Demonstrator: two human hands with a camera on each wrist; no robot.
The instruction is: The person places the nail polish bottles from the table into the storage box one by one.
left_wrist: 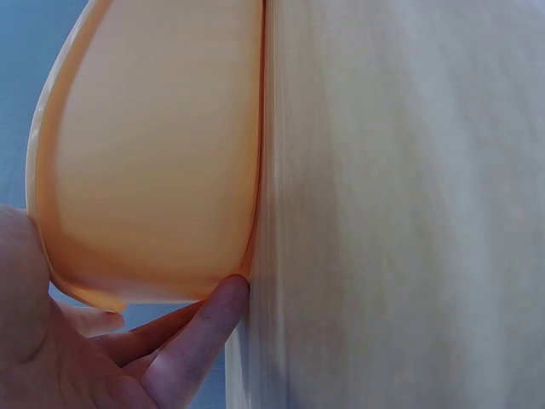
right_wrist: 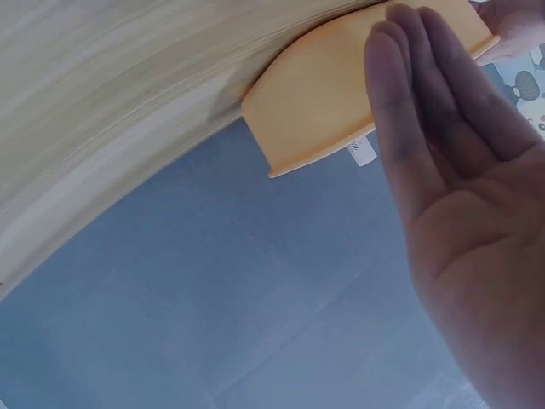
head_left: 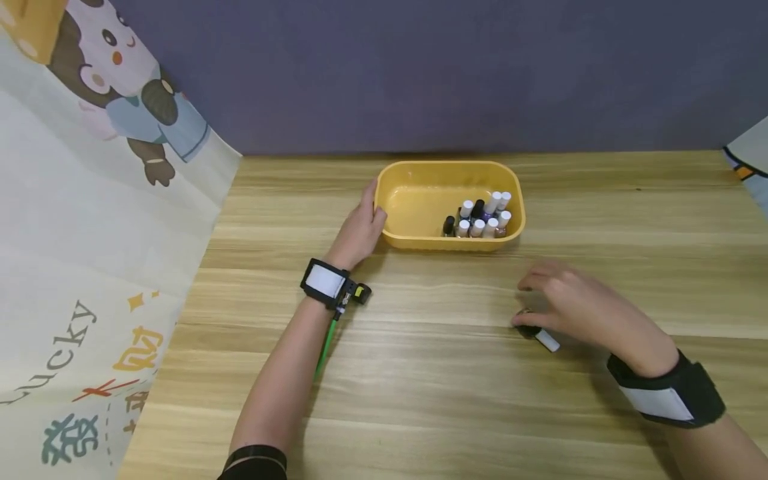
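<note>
Against the left end of a yellow plastic basin (head_left: 414, 245) is my left hand (head_left: 358, 230), gripping it with the thumb at the rim and fingers along the outer end wall. Several small nail polish bottles (head_left: 478, 228) with white or black caps stand grouped in the basin's right half. On the table in front lies one dark nail polish bottle with a white cap (head_left: 547, 340). Over it reaches my right hand (head_left: 576, 303), thumb across the bottle and fingers apart from the thumb. In the right wrist view its fingers (right_wrist: 396, 119) look straight; that bottle is not visible there.
The wood-grain table (head_left: 420, 400) ends at a dark blue backing (head_left: 456, 80) behind the basin. A white cloth with cartoon prints (head_left: 54, 220) borders the left side. Part of another printed cloth (head_left: 753, 160) shows at the right edge.
</note>
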